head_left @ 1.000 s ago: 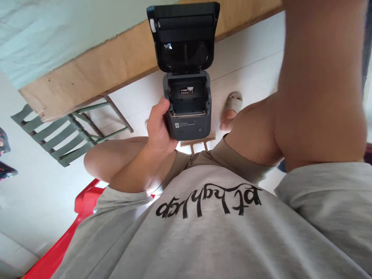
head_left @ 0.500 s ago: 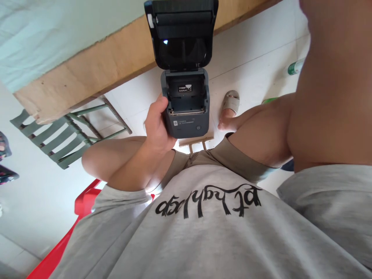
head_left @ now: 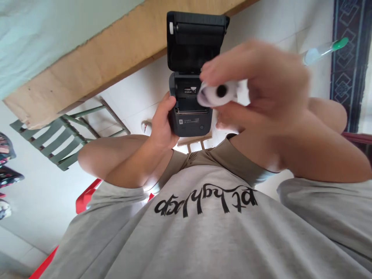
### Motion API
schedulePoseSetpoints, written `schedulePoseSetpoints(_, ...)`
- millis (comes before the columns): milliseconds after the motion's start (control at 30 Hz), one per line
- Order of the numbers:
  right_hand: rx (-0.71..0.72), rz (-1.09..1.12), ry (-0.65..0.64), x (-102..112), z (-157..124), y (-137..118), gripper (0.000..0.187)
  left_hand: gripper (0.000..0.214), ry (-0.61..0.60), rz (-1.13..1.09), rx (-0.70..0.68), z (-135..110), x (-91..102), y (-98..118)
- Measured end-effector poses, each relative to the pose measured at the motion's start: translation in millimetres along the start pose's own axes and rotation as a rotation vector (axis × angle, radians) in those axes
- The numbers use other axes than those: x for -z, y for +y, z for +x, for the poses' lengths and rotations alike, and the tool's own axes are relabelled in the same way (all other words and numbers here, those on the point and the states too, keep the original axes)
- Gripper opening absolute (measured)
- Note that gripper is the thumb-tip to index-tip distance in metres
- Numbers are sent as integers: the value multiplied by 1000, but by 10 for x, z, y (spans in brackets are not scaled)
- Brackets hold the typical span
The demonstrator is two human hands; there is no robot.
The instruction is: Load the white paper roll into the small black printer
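Observation:
My left hand (head_left: 159, 124) is wrapped round the left side of a small dark grey label printer (head_left: 190, 122) and holds it above my lap. The printer's lid (head_left: 196, 42) stands open and upright, and its paper bay shows. My right hand (head_left: 261, 85), slightly blurred, is closed on a white paper roll (head_left: 216, 93). The roll's hollow core faces me. It is just in front of the right part of the open bay, and I cannot tell whether it touches the printer.
I sit on a red plastic chair (head_left: 84, 197) in a grey printed shirt. A green slatted chair (head_left: 55, 139) stands at the left under a brown table edge (head_left: 87, 73). A clear bottle with a green cap (head_left: 322, 50) lies on the white floor beside a patterned rug (head_left: 345, 58).
My right arm, raised beside the view before, has come down and my right hand now brings a white paper roll to the printer. The printer has shifted slightly right in my left hand.

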State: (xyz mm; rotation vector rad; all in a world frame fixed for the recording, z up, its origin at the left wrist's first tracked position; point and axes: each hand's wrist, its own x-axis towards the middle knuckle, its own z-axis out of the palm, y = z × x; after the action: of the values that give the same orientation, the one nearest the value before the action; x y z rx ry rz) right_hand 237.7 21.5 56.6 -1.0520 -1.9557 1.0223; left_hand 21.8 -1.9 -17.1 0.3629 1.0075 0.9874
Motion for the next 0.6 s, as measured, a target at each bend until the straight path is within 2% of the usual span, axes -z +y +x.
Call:
schedulePoseSetpoints(67, 92, -226, -62, -110, 45, 92, 39, 24, -15, -10, -16, 17, -30, -26)
schedulePoseSetpoints(167, -35, -511, -176, -197, 107, 176, 54, 27, -72, -32, -30, 44, -37, -59)
schedulePoseSetpoints(233, -115, -564, -223, -210, 139, 191, 46, 34, -72, -29, -38, 61, -26, -78)
schedulePoseSetpoints(333, -136, -549, -234, -205, 178, 190, 31, 34, -81, -33, -29, 74, -9, -96)
schedulePoseSetpoints(433, -195, -550, -231, -216, 215, 180, 27, 34, -97, -49, -22, 73, -2, -92)
schedulePoseSetpoints(600, -275, -733, -314, -266, 262, 125, 52, 37, -72, -12, 8, 50, -3, -56)
